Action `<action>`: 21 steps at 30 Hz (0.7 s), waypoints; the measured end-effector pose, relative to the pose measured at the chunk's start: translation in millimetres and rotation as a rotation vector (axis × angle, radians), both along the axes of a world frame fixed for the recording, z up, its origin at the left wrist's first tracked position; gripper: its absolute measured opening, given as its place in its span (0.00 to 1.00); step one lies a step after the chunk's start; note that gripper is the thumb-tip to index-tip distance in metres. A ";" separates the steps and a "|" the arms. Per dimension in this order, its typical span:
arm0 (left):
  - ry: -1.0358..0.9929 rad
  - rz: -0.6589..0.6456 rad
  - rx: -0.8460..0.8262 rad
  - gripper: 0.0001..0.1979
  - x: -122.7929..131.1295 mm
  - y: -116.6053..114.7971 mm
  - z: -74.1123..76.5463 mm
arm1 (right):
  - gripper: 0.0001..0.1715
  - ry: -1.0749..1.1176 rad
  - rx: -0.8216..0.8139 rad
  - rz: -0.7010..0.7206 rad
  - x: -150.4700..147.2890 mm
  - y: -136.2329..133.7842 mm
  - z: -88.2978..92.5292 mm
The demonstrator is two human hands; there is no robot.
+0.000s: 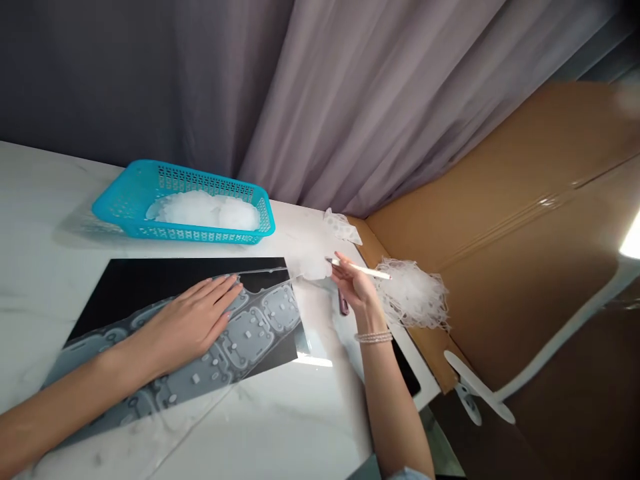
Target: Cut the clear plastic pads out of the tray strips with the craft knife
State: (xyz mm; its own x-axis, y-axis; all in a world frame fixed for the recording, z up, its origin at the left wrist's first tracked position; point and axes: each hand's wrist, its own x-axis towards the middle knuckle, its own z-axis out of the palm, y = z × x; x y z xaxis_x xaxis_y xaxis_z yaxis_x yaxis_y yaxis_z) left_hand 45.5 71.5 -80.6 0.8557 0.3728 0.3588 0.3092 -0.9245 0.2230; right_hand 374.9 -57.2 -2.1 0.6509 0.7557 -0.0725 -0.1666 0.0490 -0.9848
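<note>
My left hand (193,320) lies flat, fingers together, pressing on a long clear plastic strip (250,337) with moulded raised shapes, which runs across a black mat (165,273) on the white marble table. My right hand (353,287) is raised near the table's right edge and grips a thin white stick-like tool (363,268). Its tip points left at a small translucent piece (313,267) at the strip's far end. A beaded bracelet circles the right wrist.
A turquoise basket (125,200) holding translucent white pieces stands at the back of the table. A heap of white mesh scraps (413,297) sits at the right edge, another scrap (343,227) behind it. Brown cardboard (525,220), curtains and a white chair arm (480,393) lie to the right.
</note>
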 end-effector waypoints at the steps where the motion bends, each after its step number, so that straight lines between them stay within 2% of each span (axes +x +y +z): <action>1: -0.008 0.000 -0.027 0.26 -0.4 -1.5 4.6 | 0.13 0.021 0.021 0.017 -8.2 2.8 2.4; 3: -0.061 0.010 -0.144 0.25 0.3 -6.8 18.7 | 0.15 0.044 0.076 0.069 -29.1 8.5 9.3; 5: -0.160 0.054 -0.412 0.25 5.1 -14.1 38.8 | 0.15 0.030 0.130 0.147 -52.3 11.6 17.8; 6: -0.220 0.090 -0.621 0.25 9.6 -17.5 49.9 | 0.14 -0.001 0.149 0.189 -64.2 11.5 22.1; 8: -0.346 0.160 -1.190 0.28 22.0 -21.6 70.9 | 0.14 -0.128 0.147 0.274 -87.9 7.9 30.6; 10: -0.425 0.132 -1.739 0.33 35.8 -21.1 85.6 | 0.14 -0.332 0.093 0.425 -108.7 0.6 39.0; 11: -0.444 0.101 -1.930 0.34 41.9 -19.6 89.4 | 0.14 -0.442 0.060 0.536 -116.7 -3.7 43.1; 12: -0.455 0.072 -2.051 0.34 46.7 -17.6 90.8 | 0.15 -0.537 0.030 0.650 -122.4 -7.9 46.9; 14: -0.454 0.066 -2.106 0.27 52.0 -14.4 87.3 | 0.18 -0.626 0.016 0.779 -126.0 -13.9 52.0; 15: -0.448 0.081 -2.068 0.21 52.5 -13.6 83.3 | 0.20 -0.628 0.025 0.757 -124.1 -14.9 52.7; 17: -0.418 0.112 -1.946 0.14 50.6 -14.1 74.3 | 0.22 -0.608 0.032 0.557 -115.9 -11.9 49.3; 19: -0.375 0.123 -1.826 0.14 47.5 -16.2 67.3 | 0.22 -0.620 -0.024 0.344 -107.2 -3.4 40.0; 21: -0.346 0.112 -1.728 0.15 45.4 -18.3 64.3 | 0.21 -0.641 -0.110 0.271 -103.4 7.6 27.0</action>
